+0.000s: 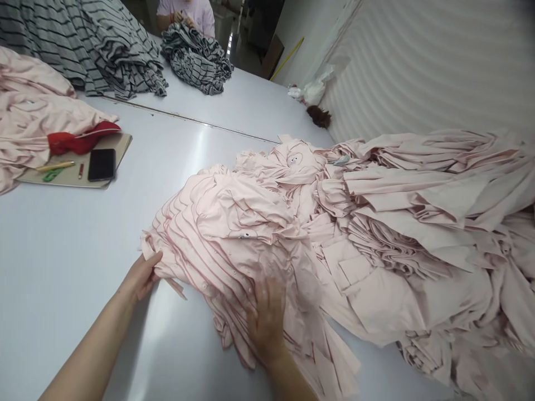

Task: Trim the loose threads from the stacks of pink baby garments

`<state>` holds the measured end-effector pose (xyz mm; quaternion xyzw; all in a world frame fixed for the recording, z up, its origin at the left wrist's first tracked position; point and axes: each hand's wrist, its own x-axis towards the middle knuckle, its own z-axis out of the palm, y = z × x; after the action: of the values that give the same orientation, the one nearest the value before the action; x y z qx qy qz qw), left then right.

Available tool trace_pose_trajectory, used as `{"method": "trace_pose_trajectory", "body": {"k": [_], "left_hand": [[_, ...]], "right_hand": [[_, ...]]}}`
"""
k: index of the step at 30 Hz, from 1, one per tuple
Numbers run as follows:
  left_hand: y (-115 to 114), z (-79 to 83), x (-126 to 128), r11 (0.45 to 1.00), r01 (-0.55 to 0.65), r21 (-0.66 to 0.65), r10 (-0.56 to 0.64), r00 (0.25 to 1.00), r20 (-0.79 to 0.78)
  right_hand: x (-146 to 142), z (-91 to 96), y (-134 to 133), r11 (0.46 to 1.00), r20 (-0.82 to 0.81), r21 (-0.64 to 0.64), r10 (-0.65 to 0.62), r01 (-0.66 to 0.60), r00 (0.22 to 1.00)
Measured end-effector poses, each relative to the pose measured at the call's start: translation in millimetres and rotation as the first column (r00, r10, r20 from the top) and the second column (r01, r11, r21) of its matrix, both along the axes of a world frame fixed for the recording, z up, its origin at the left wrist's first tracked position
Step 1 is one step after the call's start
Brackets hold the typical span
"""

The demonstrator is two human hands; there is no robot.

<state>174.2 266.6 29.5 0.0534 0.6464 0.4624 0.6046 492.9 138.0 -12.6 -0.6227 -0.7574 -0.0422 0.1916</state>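
A large heap of pale pink button-front shirts (234, 234) lies layered on the white table (71, 250), spreading off to the right. My left hand (142, 275) grips the near left edge of the layered shirts, its fingers curled around the fabric. My right hand (265, 317) lies flat on the front of the heap with its fingers spread, pressing on the cloth. A loose pink strip (175, 288) sticks out just below my left hand.
A tan board (62, 177) at the left holds a black phone (101, 165), a pen, and a green item. Red cloth (79, 139) and more pink fabric (33, 111) lie beside it. Grey striped fabric (104, 50) covers the far table, where a co-worker (186, 14) handles some.
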Motion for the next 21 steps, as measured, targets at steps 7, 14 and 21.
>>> {"method": "trace_pose_trajectory", "body": {"k": [7,14,21], "left_hand": [[11.0,9.3,-0.5,0.998,-0.041,-0.043,0.04,0.999,-0.014],[17.8,16.0,7.9,0.995,-0.079,-0.054,0.08,0.997,0.02],[13.2,28.5,7.8,0.995,-0.098,0.012,0.097,0.992,0.086]], "right_hand": [[19.6,-22.1,-34.4,0.962,0.109,-0.157,0.241,-0.223,0.964],[-33.8,-17.2,-63.4,0.996,-0.016,-0.062,0.064,-0.065,0.998],[-18.4,-20.2,-69.5,0.995,0.038,-0.102,-0.007,0.011,0.999]]}}
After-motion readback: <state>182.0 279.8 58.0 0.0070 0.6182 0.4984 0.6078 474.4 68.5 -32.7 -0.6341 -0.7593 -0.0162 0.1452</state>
